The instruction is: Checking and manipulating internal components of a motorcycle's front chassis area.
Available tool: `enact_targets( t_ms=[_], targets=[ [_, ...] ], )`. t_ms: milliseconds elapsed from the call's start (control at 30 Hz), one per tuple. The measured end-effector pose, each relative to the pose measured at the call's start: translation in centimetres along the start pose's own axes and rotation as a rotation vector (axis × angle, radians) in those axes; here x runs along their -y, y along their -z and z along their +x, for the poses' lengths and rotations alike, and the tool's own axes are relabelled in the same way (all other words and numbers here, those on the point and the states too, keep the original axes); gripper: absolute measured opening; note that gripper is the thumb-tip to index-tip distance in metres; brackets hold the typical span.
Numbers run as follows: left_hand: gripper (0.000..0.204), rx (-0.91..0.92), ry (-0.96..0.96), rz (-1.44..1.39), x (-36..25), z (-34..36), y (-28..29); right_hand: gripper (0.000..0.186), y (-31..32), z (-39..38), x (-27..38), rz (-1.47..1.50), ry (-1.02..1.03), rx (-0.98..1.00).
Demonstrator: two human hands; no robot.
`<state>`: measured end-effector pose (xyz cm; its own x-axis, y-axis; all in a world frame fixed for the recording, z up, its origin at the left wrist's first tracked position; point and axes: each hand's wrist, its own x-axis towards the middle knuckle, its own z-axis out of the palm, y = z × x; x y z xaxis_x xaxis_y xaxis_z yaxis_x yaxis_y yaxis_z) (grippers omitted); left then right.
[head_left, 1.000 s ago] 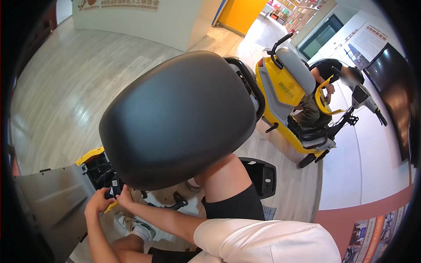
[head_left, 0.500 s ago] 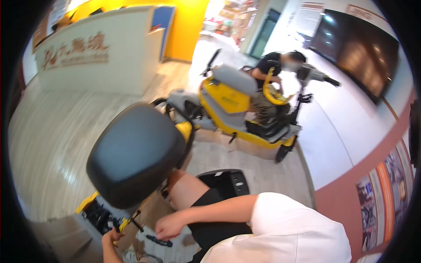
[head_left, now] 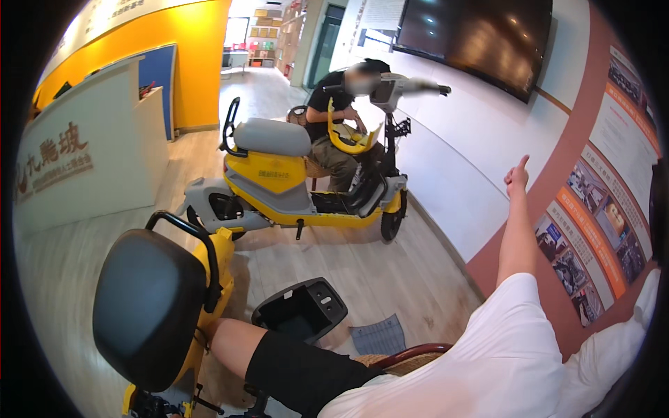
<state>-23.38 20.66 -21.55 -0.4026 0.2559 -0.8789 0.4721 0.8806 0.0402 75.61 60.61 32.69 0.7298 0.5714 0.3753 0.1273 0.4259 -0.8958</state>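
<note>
My right arm stretches out to the right, and my right hand (head_left: 517, 175) is raised in front of the wall. One finger points up and the others are curled; I see nothing held in it. My left hand is out of view below the lower edge. Close by on the left stands a yellow electric scooter with a black seat (head_left: 150, 306) and a black grab rail (head_left: 188, 240). At the lower edge, dark workings (head_left: 157, 405) show in an opening of its yellow body. My bare knee (head_left: 237, 345) is against its side.
A black plastic storage bin (head_left: 300, 310) and a grey mat (head_left: 378, 336) lie on the floor. Beyond stands another yellow-grey scooter (head_left: 279, 174), with a person (head_left: 331, 104) seated behind it handling a yellow panel (head_left: 348, 143). A wicker chair (head_left: 411, 355) is beside me.
My right hand has left the spot beside the near scooter, where a black tool was at it, and swung up to the right. My left hand has dropped out of view. The view has turned right.
</note>
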Motion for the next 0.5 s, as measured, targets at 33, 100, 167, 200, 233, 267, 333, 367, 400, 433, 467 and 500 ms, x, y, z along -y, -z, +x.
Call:
enact_targets(
  t_ms=[33,100,167,200,233,267,333,367,400,433,467,500],
  targets=[
    [0.046,-0.006,0.004,0.006,0.0,0.1,0.3,0.059,-0.1,0.3,1.1,-0.051,0.033,-0.088],
    [0.044,-0.02,0.008,0.0,0.0,0.6,0.7,0.059,-1.0,0.5,1.6,-0.098,0.07,-0.177],
    [0.043,-0.03,0.014,-0.018,0.2,1.0,0.7,0.056,-3.0,-0.3,0.8,-0.051,0.107,-0.022],
    [0.042,-0.036,0.018,-0.033,0.5,1.2,0.7,0.056,-4.4,-0.9,0.0,-0.046,0.109,-0.015],
    [0.041,-0.041,0.025,-0.049,0.8,1.2,0.6,0.055,-5.7,-2.0,-1.4,-0.039,0.068,0.023],
    [0.04,-0.045,0.035,-0.07,1.7,1.4,0.4,0.053,-6.7,-2.6,-2.7,-0.03,0.026,0.066],
    [0.039,-0.052,0.056,-0.115,3.3,1.6,-0.2,0.053,-7.8,-4.0,-5.0,-0.035,-0.032,0.105],
    [0.038,-0.058,0.063,-0.14,4.0,1.9,-0.3,0.053,-8.2,-4.2,-6.5,-0.043,-0.087,0.129],
    [0.038,-0.063,0.071,-0.165,4.6,2.2,-0.5,0.053,-7.9,-3.8,-6.9,0.065,-0.161,0.09],
    [0.037,-0.065,0.074,-0.184,5.0,2.7,-0.6,0.052,-6.7,-2.8,-7.3,0.167,-0.233,0.046],
    [0.036,-0.066,0.086,-0.203,5.8,3.0,-0.8,0.052,-6.6,-2.8,-8.0,0.166,-0.236,0.06],
    [0.036,-0.067,0.098,-0.22,6.8,3.2,-1.0,0.048,-6.5,-3.2,-8.6,-0.034,-0.112,0.042]
  ],
)
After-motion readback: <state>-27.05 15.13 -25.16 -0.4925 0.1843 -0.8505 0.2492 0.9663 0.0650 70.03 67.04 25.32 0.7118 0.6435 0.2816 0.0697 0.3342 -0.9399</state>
